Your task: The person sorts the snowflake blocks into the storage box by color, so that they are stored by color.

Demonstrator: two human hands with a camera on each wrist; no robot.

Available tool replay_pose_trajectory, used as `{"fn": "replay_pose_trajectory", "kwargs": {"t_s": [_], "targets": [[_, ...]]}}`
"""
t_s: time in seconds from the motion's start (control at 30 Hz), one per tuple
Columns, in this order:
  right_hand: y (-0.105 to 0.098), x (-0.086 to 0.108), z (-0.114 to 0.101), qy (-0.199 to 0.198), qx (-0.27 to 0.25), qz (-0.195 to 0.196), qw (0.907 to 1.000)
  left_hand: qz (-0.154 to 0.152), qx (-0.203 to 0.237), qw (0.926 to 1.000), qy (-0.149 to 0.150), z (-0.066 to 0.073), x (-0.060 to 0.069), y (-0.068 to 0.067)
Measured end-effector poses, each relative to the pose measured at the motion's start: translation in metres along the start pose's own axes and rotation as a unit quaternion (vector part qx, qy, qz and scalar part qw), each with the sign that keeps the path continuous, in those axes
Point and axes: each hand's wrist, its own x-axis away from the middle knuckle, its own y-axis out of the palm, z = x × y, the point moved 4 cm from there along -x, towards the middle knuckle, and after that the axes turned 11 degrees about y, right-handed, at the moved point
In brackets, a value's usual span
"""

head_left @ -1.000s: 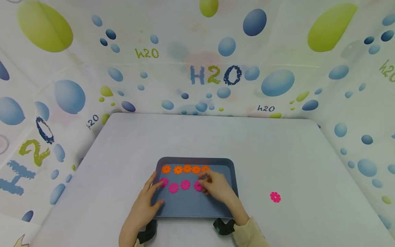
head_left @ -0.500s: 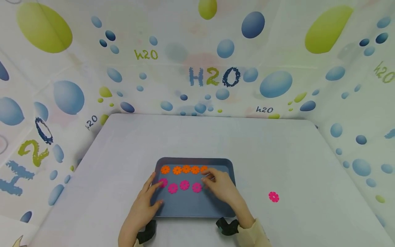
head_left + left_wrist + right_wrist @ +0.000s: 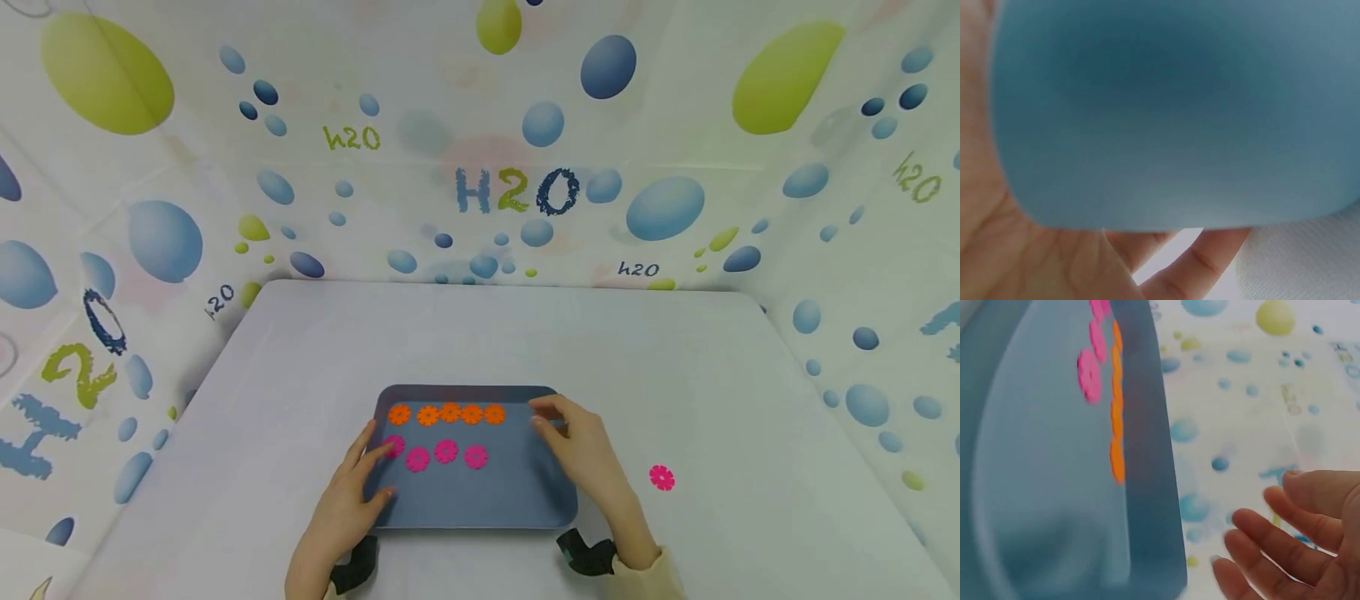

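A grey-blue tray (image 3: pixel 510 504) lies on the table in the head view. Inside it, a row of orange flower-shaped discs (image 3: pixel 450 412) runs along the far side, with several pink flower-shaped discs (image 3: pixel 446 452) in a looser row below. My left hand (image 3: pixel 345 500) rests at the tray's left edge, fingers spread, one fingertip over the leftmost pink disc. My right hand (image 3: pixel 581 442) hovers at the tray's right side, its fingers loosely bent and holding nothing. The right wrist view shows these fingers (image 3: pixel 1279 544) apart. The tray's blurred wall (image 3: pixel 1166 156) fills most of the left wrist view.
One more pink flower-shaped disc (image 3: pixel 662 477) lies on the white table (image 3: pixel 712 375), right of the tray and beyond my right hand. A patterned cloth (image 3: pixel 420 192) with blue and green drops hangs behind and at both sides.
My right hand has let go of the rightmost pink disc in the tray and moved right, to the tray's right edge. The left hand stays in place. The head view has shifted slightly.
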Motion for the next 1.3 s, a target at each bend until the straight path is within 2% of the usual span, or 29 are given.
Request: {"fn": "replay_pose_trajectory", "kwargs": {"t_s": [0.2,0.43,0.7,0.97,1.3], "targets": [[-0.024,0.002,0.013,0.001,0.008,0.056,0.9984,0.002,-0.001,1.0,0.002,-0.001,0.001,-0.001],[-0.036,0.004,0.03,0.02,0.024,0.086,0.9958,0.0,0.002,1.0,0.003,-0.002,0.001,0.001],[-0.044,0.011,0.062,0.053,0.076,0.063,0.9937,0.0,-0.001,1.0,0.005,-0.001,0.001,0.001],[-0.044,0.025,0.086,0.076,0.187,0.035,0.9787,-0.007,0.004,1.0,-0.003,-0.001,0.0,0.001],[-0.042,0.031,0.098,0.098,0.216,0.013,0.9713,0.003,0.001,1.0,0.006,0.0,0.0,0.0]]}}
